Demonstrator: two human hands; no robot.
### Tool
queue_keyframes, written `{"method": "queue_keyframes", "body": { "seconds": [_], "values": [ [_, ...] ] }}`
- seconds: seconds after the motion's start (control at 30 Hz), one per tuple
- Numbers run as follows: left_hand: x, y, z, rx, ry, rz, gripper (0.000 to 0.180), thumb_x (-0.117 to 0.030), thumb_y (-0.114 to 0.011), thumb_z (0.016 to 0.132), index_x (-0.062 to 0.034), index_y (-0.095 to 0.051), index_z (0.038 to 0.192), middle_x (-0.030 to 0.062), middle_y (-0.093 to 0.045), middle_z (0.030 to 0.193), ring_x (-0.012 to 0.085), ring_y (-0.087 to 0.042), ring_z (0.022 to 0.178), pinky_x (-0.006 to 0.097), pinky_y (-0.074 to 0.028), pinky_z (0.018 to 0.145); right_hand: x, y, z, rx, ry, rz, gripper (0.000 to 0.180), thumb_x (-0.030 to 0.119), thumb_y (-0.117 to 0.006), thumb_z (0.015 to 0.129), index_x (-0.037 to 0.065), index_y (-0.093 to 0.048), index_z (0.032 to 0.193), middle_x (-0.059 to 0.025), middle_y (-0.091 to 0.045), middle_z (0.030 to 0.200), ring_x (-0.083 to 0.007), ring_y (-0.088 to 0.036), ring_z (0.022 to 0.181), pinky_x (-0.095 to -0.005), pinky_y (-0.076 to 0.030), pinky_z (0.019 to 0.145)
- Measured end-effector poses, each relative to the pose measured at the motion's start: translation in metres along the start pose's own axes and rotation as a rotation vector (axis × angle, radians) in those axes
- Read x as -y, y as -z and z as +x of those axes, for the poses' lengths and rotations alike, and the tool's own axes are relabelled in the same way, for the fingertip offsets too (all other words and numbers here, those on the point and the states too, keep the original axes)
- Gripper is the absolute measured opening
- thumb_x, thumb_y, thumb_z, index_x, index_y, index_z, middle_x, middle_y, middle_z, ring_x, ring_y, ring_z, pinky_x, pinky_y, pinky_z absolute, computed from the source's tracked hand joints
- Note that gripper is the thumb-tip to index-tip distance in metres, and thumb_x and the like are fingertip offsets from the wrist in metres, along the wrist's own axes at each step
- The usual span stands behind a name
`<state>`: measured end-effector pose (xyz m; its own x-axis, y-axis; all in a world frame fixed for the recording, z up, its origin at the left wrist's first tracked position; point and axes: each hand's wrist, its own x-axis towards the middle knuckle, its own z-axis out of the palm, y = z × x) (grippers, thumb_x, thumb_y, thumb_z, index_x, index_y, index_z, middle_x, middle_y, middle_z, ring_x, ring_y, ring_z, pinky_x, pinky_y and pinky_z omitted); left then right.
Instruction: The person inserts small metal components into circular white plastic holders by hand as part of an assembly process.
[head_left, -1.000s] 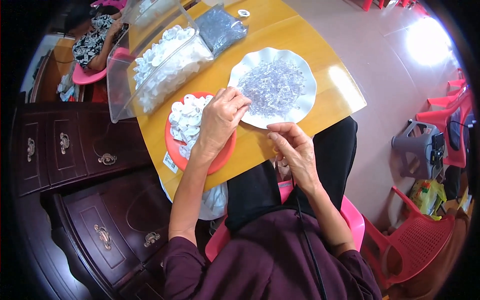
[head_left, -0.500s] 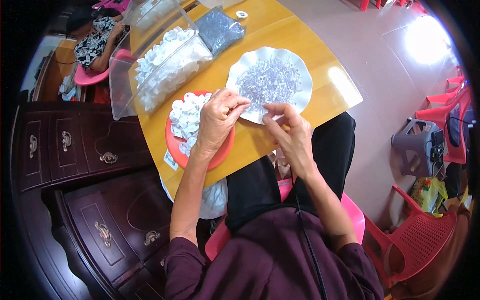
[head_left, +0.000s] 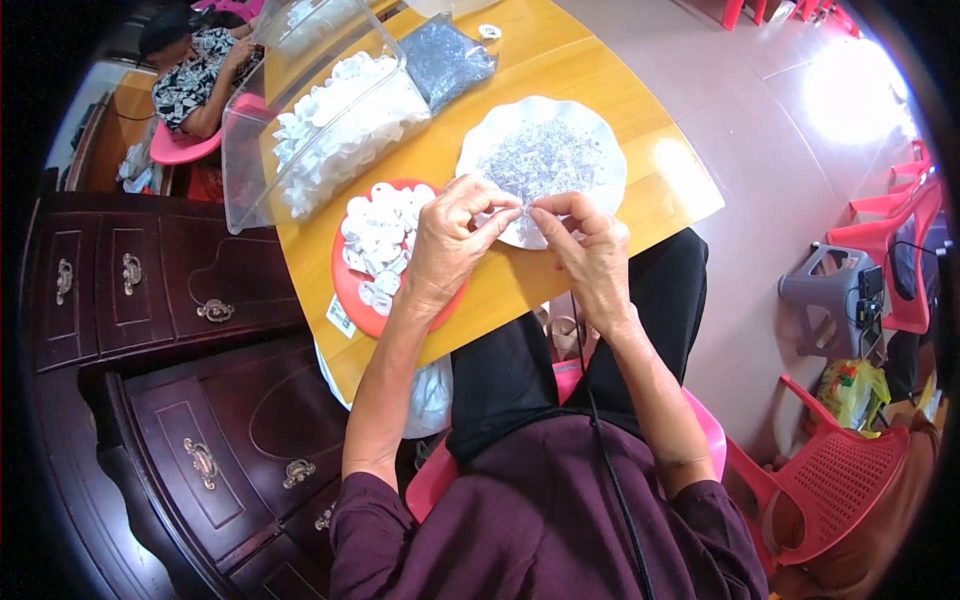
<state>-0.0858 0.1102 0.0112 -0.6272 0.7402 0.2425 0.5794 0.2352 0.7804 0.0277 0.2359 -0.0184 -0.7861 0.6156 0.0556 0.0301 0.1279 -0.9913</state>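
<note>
The yellow wooden table (head_left: 610, 85) fills the far half of my view, with dark wooden drawers (head_left: 150, 290) to its left and red plastic chairs (head_left: 850, 480) off to the right; on the table's far left lies a clear plastic box (head_left: 300, 130) heaped with white pieces, and beside it a bag of small clear parts (head_left: 440, 55); nearer me sit the white scalloped plate (head_left: 600, 150) of tiny clear bits on the right and the red tray (head_left: 350, 285) of white caps on the left; my left hand (head_left: 450, 245) and right hand (head_left: 590, 250) meet over the plate's near edge, fingertips of both pinched together on one small clear piece (head_left: 523, 208), too small to make out; I judge I am fitting or joining it, and the next move calls for a steady, fine squeeze without dropping it; a second ago my left hand lay over the tray and my right hung nearer me, apart; now they have closed together.
</note>
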Motion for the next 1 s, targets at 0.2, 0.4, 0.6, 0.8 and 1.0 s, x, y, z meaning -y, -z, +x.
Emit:
{"method": "queue_keyframes", "body": {
  "seconds": [0.2,0.4,0.6,0.8,1.0],
  "values": [
    [-0.004,0.002,-0.007,-0.019,0.03,0.014,0.023,-0.004,-0.075,0.08,-0.0055,-0.072,0.102,0.0043,-0.065,0.089,0.013,-0.062,0.077,0.026,-0.049,0.062,0.001,0.007,-0.007,0.083,-0.264,0.383,0.016,0.018,-0.068,0.093,0.003,-0.067,0.097,0.0014,-0.063,0.076,-0.0022,-0.051,0.058,-0.0176,-0.042,0.053],
    [-0.013,0.008,-0.028,-0.018,0.166,-0.227,0.016,-0.004,-0.076,0.081,-0.003,-0.071,0.096,0.0016,-0.065,0.089,0.0083,-0.061,0.079,0.022,-0.045,0.064,0.014,0.004,-0.016,0.18,-0.35,0.578,0.019,0.021,-0.067,0.094,0.003,-0.065,0.101,0.0015,-0.062,0.077,-0.0022,-0.048,0.059,-0.017,-0.038,0.051],
    [-0.021,0.012,-0.058,-0.134,0.19,-0.162,0.019,-0.002,-0.077,0.079,-0.0037,-0.069,0.097,0.0026,-0.063,0.087,0.0095,-0.06,0.075,0.025,-0.048,0.066,0.019,-0.005,-0.03,0.29,-0.372,0.532,0.019,0.021,-0.067,0.094,0.003,-0.065,0.099,0.0033,-0.06,0.075,-0.0011,-0.047,0.059,-0.017,-0.038,0.049],
    [-0.016,0.015,-0.09,-0.233,0.017,0.091,0.017,0.0,-0.076,0.08,-0.0033,-0.068,0.094,0.0035,-0.063,0.085,0.0121,-0.061,0.073,0.026,-0.05,0.063,0.018,-0.016,-0.045,0.375,-0.409,0.37,0.017,0.02,-0.067,0.094,0.003,-0.066,0.097,0.0047,-0.057,0.069,-0.0009,-0.046,0.057,-0.0177,-0.036,0.048],
    [-0.012,0.022,-0.112,-0.205,0.232,-0.089,0.009,0.0,-0.072,0.084,-0.0026,-0.067,0.09,0.0019,-0.063,0.085,0.0088,-0.056,0.07,0.024,-0.046,0.061,0.022,-0.027,-0.054,0.405,-0.249,0.161,0.015,0.013,-0.072,0.089,0.0,-0.069,0.095,0.0017,-0.06,0.07,-0.0043,-0.051,0.06,-0.0216,-0.043,0.053]
  ]
}}
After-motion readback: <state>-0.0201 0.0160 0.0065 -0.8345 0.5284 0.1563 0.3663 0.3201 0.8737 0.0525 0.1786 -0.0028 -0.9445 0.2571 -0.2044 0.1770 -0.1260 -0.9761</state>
